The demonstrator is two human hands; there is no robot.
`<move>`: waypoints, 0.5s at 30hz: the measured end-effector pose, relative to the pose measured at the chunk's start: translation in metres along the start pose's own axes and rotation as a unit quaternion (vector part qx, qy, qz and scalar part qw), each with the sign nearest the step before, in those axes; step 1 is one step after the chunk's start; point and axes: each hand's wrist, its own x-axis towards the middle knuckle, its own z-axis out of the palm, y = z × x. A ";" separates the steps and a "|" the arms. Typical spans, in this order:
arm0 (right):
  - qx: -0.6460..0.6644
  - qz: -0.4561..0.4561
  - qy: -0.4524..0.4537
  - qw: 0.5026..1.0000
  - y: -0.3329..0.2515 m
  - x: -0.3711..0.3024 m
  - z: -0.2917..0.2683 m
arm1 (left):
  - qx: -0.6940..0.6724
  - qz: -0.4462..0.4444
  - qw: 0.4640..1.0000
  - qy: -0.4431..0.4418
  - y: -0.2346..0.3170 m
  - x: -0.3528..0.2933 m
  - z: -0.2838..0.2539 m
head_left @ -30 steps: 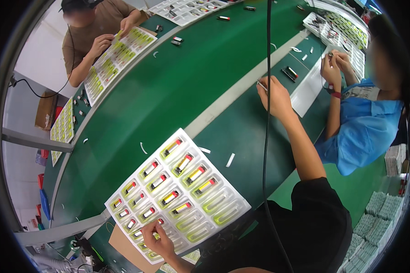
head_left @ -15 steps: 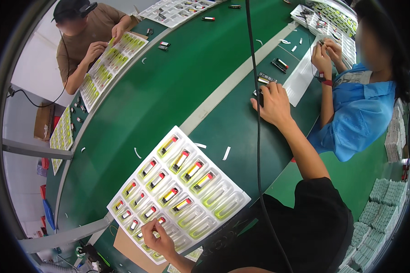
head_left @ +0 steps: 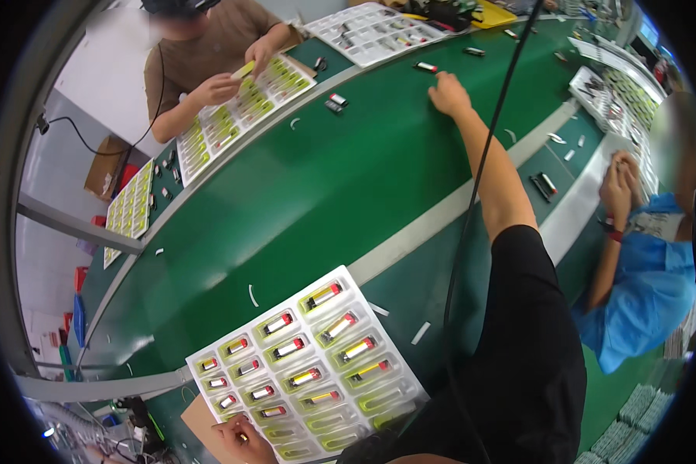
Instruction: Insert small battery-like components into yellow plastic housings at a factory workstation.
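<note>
A white blister tray (head_left: 209,357) with rows of small red-and-yellow capped cylinders lies on the green belt right in front of me. My left hand (head_left: 240,435) grips its near left corner, thumb on the rim, above a piece of brown cardboard (head_left: 201,414). My right arm stretches far across the belt. My right hand (head_left: 448,94) rests palm down with its fingers reaching toward a small red-tipped cylinder (head_left: 425,67) just beyond them; nothing shows in that hand.
A person in a brown shirt (head_left: 209,54) handles a yellow-green tray (head_left: 247,100) across the belt. A person in blue (head_left: 642,286) works at my right. Loose small parts (head_left: 334,102) lie on the belt (head_left: 325,185). A black cable (head_left: 472,224) hangs before me.
My right arm has stretched much farther across the belt, from the near lane to the far side. My left hand stays on the tray corner.
</note>
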 end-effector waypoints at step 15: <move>0.126 0.060 -0.021 0.990 -0.037 0.049 0.025 | -0.061 0.025 0.997 0.033 0.001 -0.031 -0.008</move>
